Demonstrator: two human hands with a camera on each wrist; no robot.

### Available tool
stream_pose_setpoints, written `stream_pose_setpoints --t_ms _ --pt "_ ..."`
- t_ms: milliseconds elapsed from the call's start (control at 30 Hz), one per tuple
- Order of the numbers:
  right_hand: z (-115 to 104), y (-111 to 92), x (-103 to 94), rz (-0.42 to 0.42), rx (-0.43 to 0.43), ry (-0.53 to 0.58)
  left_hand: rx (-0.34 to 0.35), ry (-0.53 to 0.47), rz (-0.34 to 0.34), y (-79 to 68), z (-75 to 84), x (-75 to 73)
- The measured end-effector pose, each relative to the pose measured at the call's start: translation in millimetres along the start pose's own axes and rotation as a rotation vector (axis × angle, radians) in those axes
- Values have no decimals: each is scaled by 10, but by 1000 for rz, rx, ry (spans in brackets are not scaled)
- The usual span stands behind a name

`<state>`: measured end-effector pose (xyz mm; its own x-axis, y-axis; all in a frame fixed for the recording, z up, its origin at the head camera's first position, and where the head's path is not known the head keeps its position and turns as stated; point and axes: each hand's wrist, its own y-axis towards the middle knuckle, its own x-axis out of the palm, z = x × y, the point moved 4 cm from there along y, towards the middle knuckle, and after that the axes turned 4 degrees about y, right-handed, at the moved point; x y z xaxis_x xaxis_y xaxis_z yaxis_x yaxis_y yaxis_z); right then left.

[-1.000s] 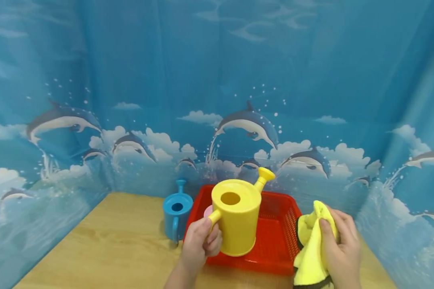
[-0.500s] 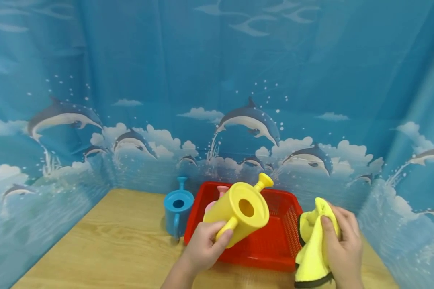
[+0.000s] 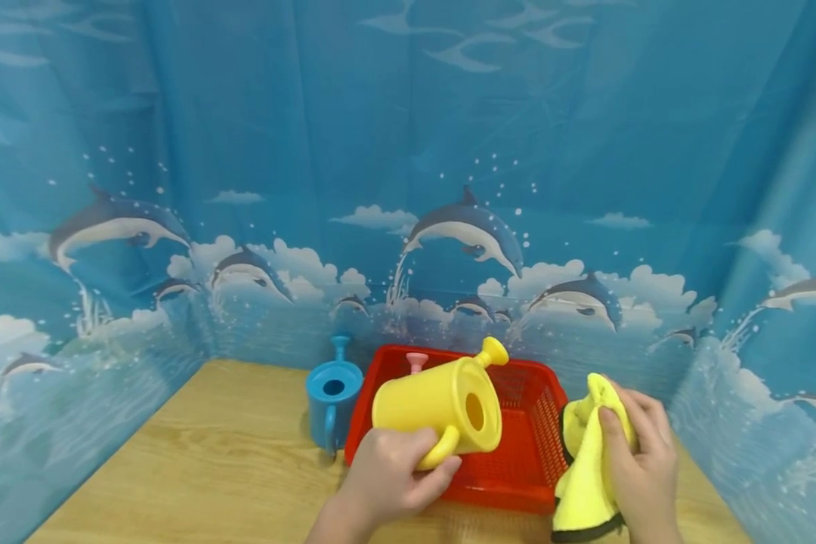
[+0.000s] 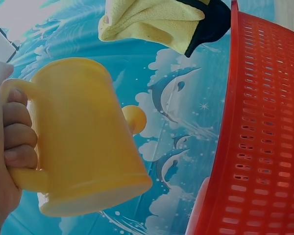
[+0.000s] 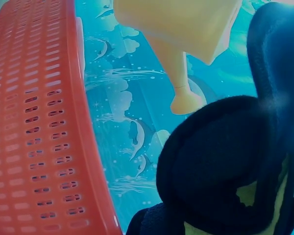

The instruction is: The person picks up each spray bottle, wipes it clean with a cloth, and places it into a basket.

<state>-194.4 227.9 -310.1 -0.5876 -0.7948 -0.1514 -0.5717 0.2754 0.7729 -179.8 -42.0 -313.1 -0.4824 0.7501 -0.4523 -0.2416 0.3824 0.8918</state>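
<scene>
My left hand [image 3: 397, 476] grips the handle of a yellow watering can [image 3: 418, 399], fingers curled through the loop. The can is held above the red basket, tipped sideways so its round top opening faces right and towards me. In the left wrist view, the underside of the can [image 4: 83, 142] shows a pale base. On the right, my right hand [image 3: 646, 453] pinches a bunched yellow cloth [image 3: 588, 476] with a dark border, thumb on the near side. The cloth hangs beside the basket's right edge; in the right wrist view its dark side [image 5: 210, 161] fills much of the picture.
A red perforated basket [image 3: 493, 495] stands on the wooden table [image 3: 197, 461]. Inside it a pink spout [image 3: 417, 361] shows, the rest hidden behind the yellow can. Left of the basket stands a blue watering can [image 3: 332, 415]. A dolphin-print curtain [image 3: 408, 151] encloses the back and sides.
My left hand has turned the yellow watering can from upright to lying nearly on its side, uncovering the pink spout. The right hand and cloth have barely moved.
</scene>
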Motion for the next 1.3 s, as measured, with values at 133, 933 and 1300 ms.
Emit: stream_pose_setpoints --t_ms 133,933,1300 --pt "25 0 -24 5 1 -5 41 74 -20 5 22 10" --pt "38 12 -33 -22 87 -31 187 262 218 17 25 -50" --pt "31 7 -46 -20 87 -44 247 261 199 24 34 -56"
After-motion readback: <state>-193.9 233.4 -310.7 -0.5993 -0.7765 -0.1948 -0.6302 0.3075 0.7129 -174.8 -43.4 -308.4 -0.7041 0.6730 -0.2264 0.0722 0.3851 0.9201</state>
